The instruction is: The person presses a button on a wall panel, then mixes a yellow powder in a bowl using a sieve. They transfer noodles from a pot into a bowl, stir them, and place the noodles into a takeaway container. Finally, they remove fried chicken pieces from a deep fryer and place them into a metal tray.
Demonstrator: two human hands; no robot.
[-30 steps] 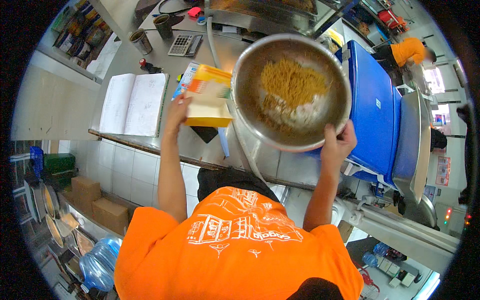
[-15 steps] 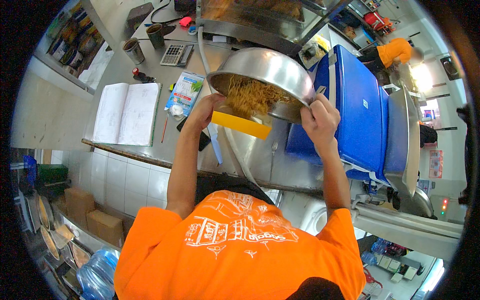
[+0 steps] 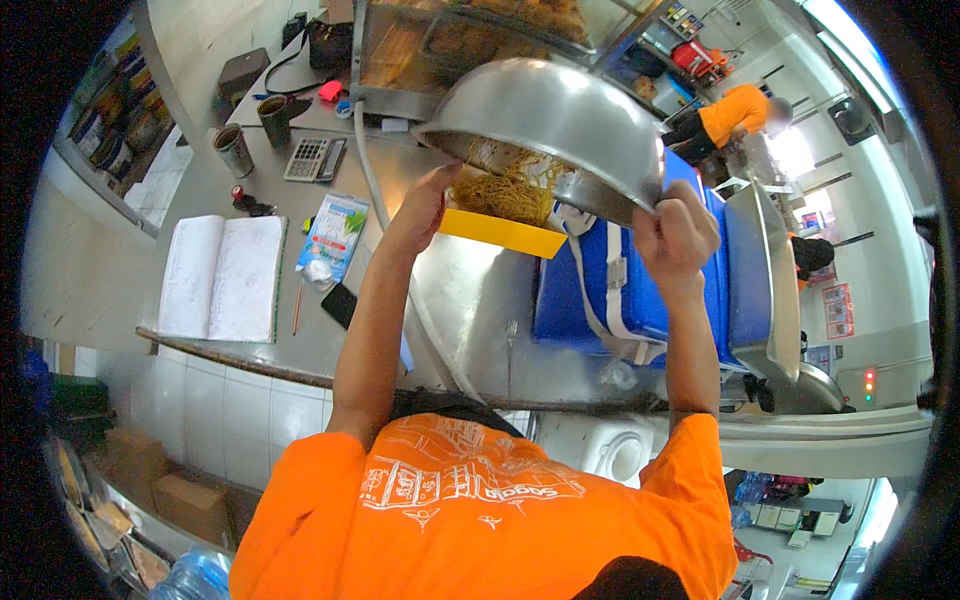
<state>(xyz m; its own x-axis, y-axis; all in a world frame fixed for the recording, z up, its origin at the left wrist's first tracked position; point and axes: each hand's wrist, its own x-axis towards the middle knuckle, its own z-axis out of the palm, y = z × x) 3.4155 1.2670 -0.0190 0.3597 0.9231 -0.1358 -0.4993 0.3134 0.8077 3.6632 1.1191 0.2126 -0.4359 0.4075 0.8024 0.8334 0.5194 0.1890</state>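
Observation:
A large steel mixing bowl [image 3: 570, 105] is tipped on its side, its mouth facing down toward me. My right hand [image 3: 677, 235] is closed round the right part of its rim. Below the mouth is a yellow box [image 3: 503, 234], with my left hand [image 3: 428, 208] gripping its left end. Brown noodles [image 3: 502, 198] fill the box, and some strands still cling inside the bowl. The bowl hides the far side of the box, and part of my left hand's grip is out of sight.
On the steel table [image 3: 455, 330] are an open notebook [image 3: 222, 278], a calculator [image 3: 315, 158], two metal cups [image 3: 232, 152], a phone [image 3: 340, 305] and a fork [image 3: 511, 345]. A blue cooler box [image 3: 590, 290] stands at right. A glass display case [image 3: 395, 60] is behind; a co-worker [image 3: 735, 115] stands far right.
The bowl has risen and tilts more steeply. Noodles that hung from its mouth now rest in the yellow box. Both hands appear farther right, and the view has shifted.

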